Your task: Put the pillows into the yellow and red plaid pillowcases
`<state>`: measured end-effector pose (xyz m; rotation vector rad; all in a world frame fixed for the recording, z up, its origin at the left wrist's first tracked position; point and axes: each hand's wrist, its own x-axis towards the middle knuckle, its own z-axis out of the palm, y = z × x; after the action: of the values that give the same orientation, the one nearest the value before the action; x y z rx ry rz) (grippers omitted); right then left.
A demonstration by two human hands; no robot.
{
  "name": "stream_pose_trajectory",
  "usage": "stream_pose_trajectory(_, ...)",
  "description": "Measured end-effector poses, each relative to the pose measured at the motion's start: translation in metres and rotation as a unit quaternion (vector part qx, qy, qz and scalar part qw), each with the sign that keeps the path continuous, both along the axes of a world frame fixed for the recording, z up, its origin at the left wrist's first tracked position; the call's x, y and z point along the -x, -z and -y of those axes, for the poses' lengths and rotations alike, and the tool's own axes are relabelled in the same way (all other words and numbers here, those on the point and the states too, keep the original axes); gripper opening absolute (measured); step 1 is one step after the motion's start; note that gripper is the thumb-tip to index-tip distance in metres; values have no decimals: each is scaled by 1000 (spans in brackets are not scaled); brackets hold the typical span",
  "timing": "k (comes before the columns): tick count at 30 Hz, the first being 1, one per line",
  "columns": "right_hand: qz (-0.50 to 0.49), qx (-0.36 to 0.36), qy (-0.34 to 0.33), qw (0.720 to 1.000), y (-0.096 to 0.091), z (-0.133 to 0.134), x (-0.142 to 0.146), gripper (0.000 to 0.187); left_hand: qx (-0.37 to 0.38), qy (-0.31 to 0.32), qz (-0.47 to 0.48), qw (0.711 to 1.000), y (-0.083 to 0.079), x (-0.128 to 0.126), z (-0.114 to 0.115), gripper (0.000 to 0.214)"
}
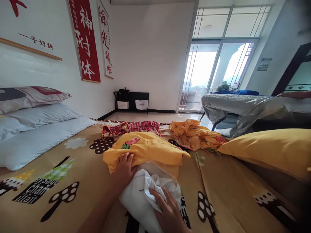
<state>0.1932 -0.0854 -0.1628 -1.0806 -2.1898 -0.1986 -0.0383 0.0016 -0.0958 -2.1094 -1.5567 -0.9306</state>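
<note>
A yellow pillowcase (148,144) with a printed pink fruit lies on the bed, its near opening around the far end of a white pillow (138,197). My left hand (124,166) grips the left side of the pillowcase near that opening, fingers over the cloth. Lower and to the right, my right hand (167,205) is closed on a bunched fold of the white pillow's fabric. The near part of the pillow is bare, and its far end is hidden inside the yellow cloth.
The bed has a patterned tan sheet (80,168). Crumpled yellow cloth (191,131) and red plaid cloth (143,127) lie beyond the pillowcase. A yellow pillow (272,149) is at right, and stacked pillows (46,116) at left. A plastic-covered table (243,102) stands behind.
</note>
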Motion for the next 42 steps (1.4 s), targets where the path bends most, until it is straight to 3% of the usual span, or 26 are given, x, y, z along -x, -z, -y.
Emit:
stream_pose_trajectory(2,16,-28,-3,999,13,-1,-7,51,-43,-11,-32,999,3,2,-11,30)
stream_pose_trajectory(5,20,-46,13,999,16,-7,-11,47,-112,12,-84,990,-9,3,-19,20)
stream_pose_trajectory(7,1,-39,33,999,9,-13,-10,47,-146,5,-104,984,-24,5,-21,23)
stream_pose_trajectory(11,-54,-25,74,995,-13,-27,-13,51,-155,-85,-94,980,-40,15,-19,31)
stream_pose_trajectory(14,-116,-32,104,987,-22,-37,-27,47,-182,-94,-76,976,-30,30,-8,31)
stream_pose_trajectory(18,-218,-34,110,969,-31,-43,-37,42,-284,-8,-63,957,-15,36,17,18)
stream_pose_trajectory(20,-241,-33,103,964,-35,-43,-30,41,-251,49,-32,966,-22,26,24,15)
stream_pose_trajectory(22,-227,-39,104,968,-35,-41,-14,42,-148,79,21,986,-36,8,23,15)
stream_pose_trajectory(26,-97,-53,78,991,-25,-30,30,48,111,8,88,990,-69,-25,7,11)
stream_pose_trajectory(28,-24,-23,37,999,-28,-28,51,51,166,-33,86,982,-79,-36,5,13)
stream_pose_trajectory(30,17,28,12,999,-41,-33,66,53,157,-44,63,985,-81,-41,11,14)
stream_pose_trajectory(34,-30,127,65,989,-74,-63,65,41,-10,0,-27,1000,-57,-31,37,12)
stream_pose_trajectory(37,-109,170,117,972,-74,-81,49,34,-147,50,-72,985,-23,-2,48,16)
stream_pose_trajectory(39,-154,163,109,969,-64,-83,39,32,-146,45,-73,986,2,22,47,16)
stream_pose_trajectory(42,-158,172,46,971,-54,-71,34,34,-19,-13,-39,999,37,47,46,21)
